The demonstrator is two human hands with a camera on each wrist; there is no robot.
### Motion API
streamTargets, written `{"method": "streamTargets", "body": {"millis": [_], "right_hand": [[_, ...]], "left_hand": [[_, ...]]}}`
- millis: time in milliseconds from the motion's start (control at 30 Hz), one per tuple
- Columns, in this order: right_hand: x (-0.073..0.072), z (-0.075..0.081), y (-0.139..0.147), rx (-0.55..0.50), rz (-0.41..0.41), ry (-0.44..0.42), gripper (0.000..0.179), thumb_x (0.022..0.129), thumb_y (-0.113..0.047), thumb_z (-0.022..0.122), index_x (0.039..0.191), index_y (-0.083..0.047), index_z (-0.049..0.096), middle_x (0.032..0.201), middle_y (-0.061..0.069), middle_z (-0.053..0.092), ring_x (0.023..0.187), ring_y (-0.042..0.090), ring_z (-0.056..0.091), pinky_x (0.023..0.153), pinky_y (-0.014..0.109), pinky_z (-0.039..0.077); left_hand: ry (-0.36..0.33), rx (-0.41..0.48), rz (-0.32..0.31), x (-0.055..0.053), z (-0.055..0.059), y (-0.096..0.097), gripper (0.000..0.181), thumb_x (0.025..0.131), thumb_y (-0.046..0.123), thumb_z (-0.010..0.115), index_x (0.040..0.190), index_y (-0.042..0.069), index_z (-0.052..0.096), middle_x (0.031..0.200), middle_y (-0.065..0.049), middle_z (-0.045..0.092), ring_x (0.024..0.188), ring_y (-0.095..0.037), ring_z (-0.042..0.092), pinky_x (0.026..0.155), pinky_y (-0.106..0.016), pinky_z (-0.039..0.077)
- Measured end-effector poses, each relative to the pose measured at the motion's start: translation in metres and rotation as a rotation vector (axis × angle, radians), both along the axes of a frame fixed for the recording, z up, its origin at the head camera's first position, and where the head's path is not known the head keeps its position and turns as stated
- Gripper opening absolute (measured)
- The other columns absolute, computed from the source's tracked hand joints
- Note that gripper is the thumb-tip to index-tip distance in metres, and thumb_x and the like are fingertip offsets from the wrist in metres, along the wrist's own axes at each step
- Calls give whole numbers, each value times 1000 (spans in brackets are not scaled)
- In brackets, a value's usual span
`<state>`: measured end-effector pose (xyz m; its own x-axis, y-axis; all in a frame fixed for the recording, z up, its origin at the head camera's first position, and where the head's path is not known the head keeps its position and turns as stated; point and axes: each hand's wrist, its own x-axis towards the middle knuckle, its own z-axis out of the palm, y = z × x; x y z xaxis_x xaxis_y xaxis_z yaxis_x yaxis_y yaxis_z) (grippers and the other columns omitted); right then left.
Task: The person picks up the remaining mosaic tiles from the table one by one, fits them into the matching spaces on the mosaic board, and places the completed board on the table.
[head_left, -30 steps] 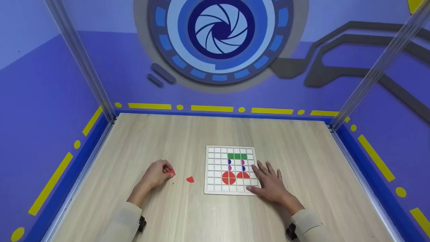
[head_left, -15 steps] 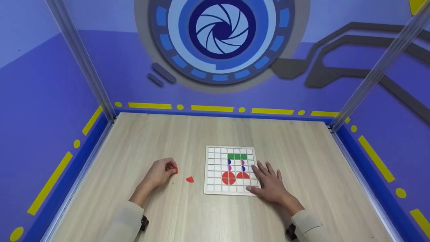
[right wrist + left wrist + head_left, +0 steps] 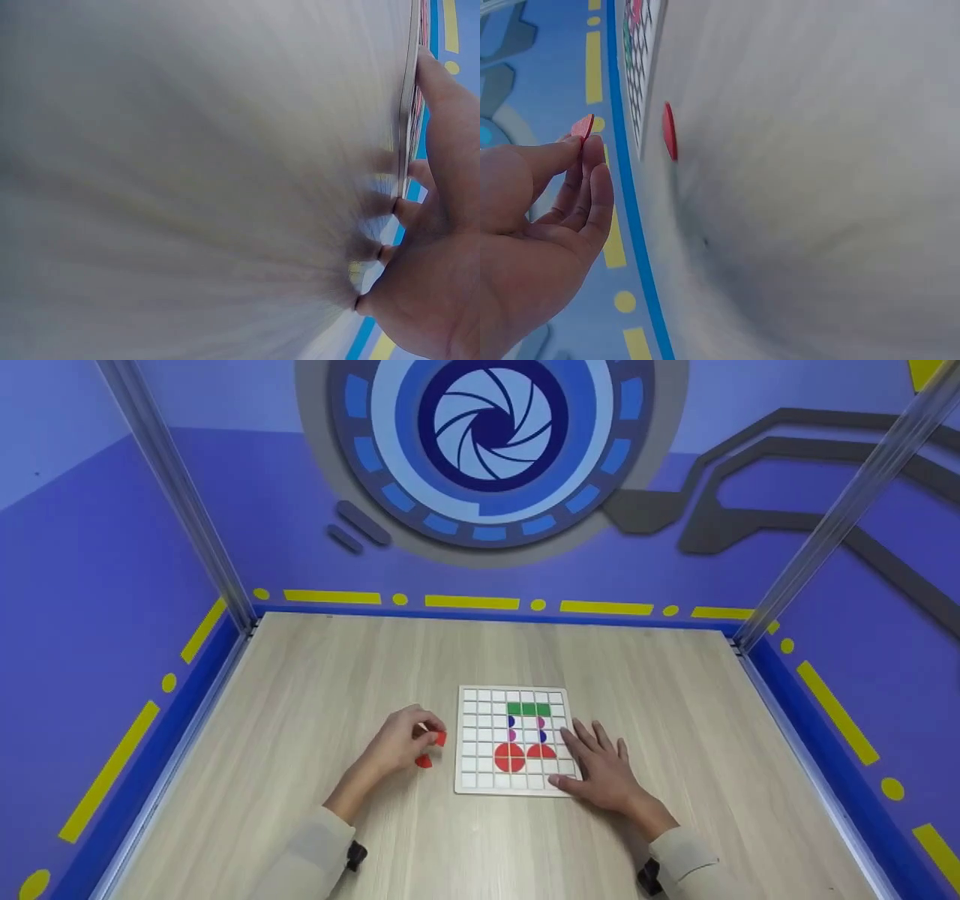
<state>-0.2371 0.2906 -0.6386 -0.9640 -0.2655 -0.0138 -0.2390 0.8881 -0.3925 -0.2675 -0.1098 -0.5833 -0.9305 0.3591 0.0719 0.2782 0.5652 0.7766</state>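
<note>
My left hand (image 3: 401, 739) pinches a small flat red piece (image 3: 583, 127) between thumb and fingertips, raised above the table. Just below those fingers, a second red piece (image 3: 424, 762), shaped like a quarter circle, lies on the table left of the board. The square grid board (image 3: 476, 784) has white cells, a green bar, small blue and magenta half-round shapes, a full red circle and a red half circle. My right hand (image 3: 604, 772) rests spread at the board's right edge, thumb and index finger over its border, the other fingertips on the table.
The light wooden table (image 3: 360, 660) is enclosed by blue printed walls (image 3: 285, 525) at the back and sides. Metal posts (image 3: 180, 495) stand at its back corners. Dark devices (image 3: 356, 855) are strapped at both wrists.
My left hand has moved right with the red piece, from beyond the loose quarter piece to just over it, close to the board. The right hand has stayed in place.
</note>
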Motion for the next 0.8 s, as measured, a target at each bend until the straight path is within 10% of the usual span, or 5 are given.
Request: {"method": "streamTargets", "body": {"millis": [800], "right_hand": [[-2, -3, 0, 26, -9, -19, 100, 90, -78, 63, 167, -21, 35, 175, 10, 23, 161, 43, 6, 118, 77, 2]], "left_hand": [[-30, 110, -114, -1, -8, 106, 7, 100, 12, 74, 101, 18, 71, 98, 11, 69, 90, -9, 65, 77, -25, 54]]}}
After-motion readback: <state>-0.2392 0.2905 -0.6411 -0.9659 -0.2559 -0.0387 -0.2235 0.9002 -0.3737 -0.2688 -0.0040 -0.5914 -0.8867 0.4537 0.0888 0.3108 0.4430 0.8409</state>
